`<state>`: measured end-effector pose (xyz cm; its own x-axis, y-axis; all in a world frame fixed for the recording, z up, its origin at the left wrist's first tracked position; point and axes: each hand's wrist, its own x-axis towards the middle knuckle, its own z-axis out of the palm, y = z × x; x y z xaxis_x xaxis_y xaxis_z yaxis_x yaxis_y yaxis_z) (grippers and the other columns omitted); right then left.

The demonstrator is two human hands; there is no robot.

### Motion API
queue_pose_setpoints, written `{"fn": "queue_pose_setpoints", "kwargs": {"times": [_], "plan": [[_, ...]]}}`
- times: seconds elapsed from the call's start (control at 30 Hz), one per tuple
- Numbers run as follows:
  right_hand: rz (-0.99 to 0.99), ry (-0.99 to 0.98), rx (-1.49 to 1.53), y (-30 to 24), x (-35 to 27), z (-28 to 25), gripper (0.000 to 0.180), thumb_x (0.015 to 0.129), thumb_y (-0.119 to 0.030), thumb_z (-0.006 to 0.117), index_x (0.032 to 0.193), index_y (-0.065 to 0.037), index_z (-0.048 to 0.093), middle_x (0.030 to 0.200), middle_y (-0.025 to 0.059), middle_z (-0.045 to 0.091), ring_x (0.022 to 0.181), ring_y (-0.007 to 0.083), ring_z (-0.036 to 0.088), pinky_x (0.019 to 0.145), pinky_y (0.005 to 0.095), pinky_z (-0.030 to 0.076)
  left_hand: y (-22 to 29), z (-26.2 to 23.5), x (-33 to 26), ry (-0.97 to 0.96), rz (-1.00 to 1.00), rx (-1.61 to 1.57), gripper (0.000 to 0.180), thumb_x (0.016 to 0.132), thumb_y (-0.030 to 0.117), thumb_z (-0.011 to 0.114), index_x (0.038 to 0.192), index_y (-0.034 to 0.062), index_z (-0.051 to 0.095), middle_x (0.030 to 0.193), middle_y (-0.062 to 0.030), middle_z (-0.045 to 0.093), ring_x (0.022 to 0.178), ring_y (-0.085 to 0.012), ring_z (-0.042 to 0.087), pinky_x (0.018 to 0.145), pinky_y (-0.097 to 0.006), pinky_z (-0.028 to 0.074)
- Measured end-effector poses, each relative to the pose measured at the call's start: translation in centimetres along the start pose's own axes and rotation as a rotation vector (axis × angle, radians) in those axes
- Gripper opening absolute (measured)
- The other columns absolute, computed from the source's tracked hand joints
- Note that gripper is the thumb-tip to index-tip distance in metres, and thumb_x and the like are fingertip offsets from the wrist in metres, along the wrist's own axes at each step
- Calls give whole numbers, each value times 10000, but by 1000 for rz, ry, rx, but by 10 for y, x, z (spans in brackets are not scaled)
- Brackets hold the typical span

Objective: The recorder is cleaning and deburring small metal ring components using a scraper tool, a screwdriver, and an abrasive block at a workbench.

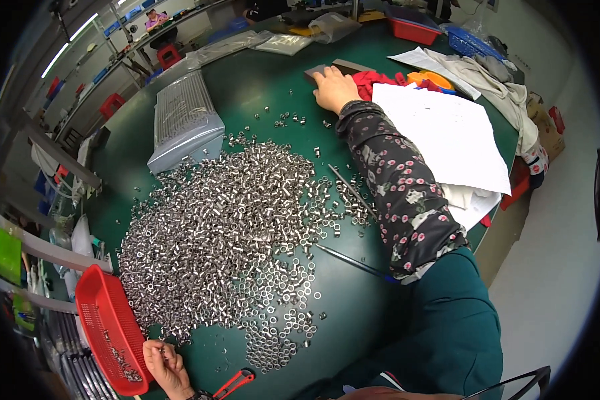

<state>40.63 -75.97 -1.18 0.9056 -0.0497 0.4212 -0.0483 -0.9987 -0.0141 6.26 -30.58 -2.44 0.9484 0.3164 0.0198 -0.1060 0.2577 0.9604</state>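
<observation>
Right now the dark flat block point(321, 71) sits at the far side of the green table point(260, 87), w/ the right hand point(335, 89) laid flat on its near edge, fingers spread, not clenched. Its long axis runs roughly left-right. Left hand point(165, 366) is well apart, near edge, pinching small metal bits beside the red basket point(107, 330); the pile of metal rings point(227, 227) lies between.

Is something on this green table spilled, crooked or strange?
Nothing looks damaged. The big heap of small shiny metal rings lies loose on the green table, with strays scattered toward the right hand. The red plastic basket stands tilted at the edge beside the left hand.
</observation>
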Motion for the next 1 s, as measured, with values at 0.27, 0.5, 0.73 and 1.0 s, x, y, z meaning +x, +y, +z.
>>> {"fn": "queue_pose_setpoints", "kwargs": {"times": [0.27,0.5,0.73,1.0], "plan": [[108,-210,67,9,14,29,459,831,-328,391,1233,-112,338,1320,98,281,1239,227,225,977,469,191,-1,4,1,23,-28,39,107,863,155,431,833,54,410,576,-3,383,412,-30,241,331,-145,182],[-1,-101,81,-7,15,-5,395,782,-371,461,1046,-83,521,1056,103,535,1009,243,445,801,407,313,-1,1,1,5,-18,15,102,860,152,436,826,60,412,569,-6,382,409,-31,253,329,-145,184],[103,-253,-20,-15,1,6,589,664,-427,592,1186,-207,431,1111,140,477,1062,284,419,854,449,304,0,1,0,-17,-60,-38,108,856,151,442,832,48,419,584,-14,390,415,-41,276,343,-147,203],[-97,248,533,-18,-2,-44,636,639,-368,625,1185,-116,415,980,215,495,911,334,507,778,371,413,3,11,-2,-112,-92,-44,73,830,85,456,888,44,440,657,-49,436,427,-36,280,372,-149,217]]}}
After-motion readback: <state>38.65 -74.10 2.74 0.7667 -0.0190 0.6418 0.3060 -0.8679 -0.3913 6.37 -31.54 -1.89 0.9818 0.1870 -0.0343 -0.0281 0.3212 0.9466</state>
